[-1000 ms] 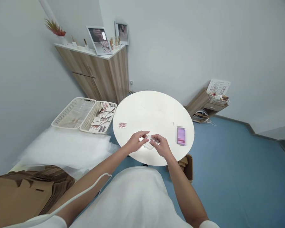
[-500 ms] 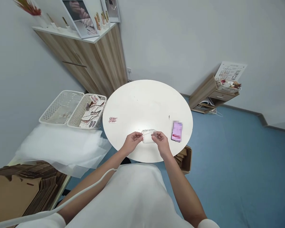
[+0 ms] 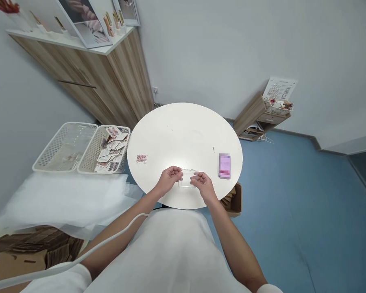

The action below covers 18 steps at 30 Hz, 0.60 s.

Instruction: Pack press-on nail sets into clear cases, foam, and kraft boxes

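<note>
A small clear plastic case [image 3: 187, 180] is held between my two hands, just above the near part of the round white table [image 3: 183, 130]. My left hand [image 3: 171, 178] pinches its left side, and my right hand [image 3: 202, 182] has its right side between thumb and fingers. To the left on the table lies a card with several reddish nail-like pieces [image 3: 142, 158]. A phone with a pink-purple, pixelated screen [image 3: 225, 166] rests on the table to the right of my right hand.
Left of the table stand a white basket with many cards [image 3: 112, 150] and another with clear plastic pieces [image 3: 65, 148]. White translucent sheets [image 3: 64, 199] lie nearer. A cardboard box [image 3: 236, 199] is below the table's right edge.
The view has shifted, so the cabinet and shelf appear further left. The clear case is tilted differently between my hands, which still hold it by both sides.
</note>
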Each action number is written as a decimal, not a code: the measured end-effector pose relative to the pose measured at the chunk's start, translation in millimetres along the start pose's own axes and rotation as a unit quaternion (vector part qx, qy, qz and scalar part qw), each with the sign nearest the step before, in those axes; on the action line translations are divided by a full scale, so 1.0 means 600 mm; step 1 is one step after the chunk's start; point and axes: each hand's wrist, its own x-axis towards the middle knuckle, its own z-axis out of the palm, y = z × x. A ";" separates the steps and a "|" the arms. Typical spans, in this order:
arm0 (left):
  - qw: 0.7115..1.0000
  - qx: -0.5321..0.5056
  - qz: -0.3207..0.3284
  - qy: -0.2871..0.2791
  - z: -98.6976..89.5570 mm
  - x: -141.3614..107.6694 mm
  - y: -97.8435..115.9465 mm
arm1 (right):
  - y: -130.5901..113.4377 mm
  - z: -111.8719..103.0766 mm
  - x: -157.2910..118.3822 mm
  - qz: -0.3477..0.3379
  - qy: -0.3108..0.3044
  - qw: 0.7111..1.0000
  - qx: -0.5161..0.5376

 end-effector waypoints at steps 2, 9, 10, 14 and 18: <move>1.000 0.007 0.008 -0.002 -0.007 0.003 0.003 | 0.000 0.008 -0.004 -0.001 -0.004 1.000 -0.005; 0.998 0.058 0.029 -0.027 -0.036 0.011 0.000 | 0.019 0.043 -0.013 0.002 -0.033 0.999 -0.017; 0.997 0.059 0.028 -0.033 -0.040 0.012 -0.001 | 0.022 0.047 -0.014 0.003 -0.029 0.999 -0.023; 0.998 0.040 0.018 -0.039 -0.053 0.015 -0.008 | 0.027 0.056 -0.022 -0.036 0.018 0.996 -0.075; 0.999 0.022 -0.014 -0.039 -0.058 0.021 -0.012 | 0.014 0.050 -0.038 -0.134 -0.021 0.974 -0.180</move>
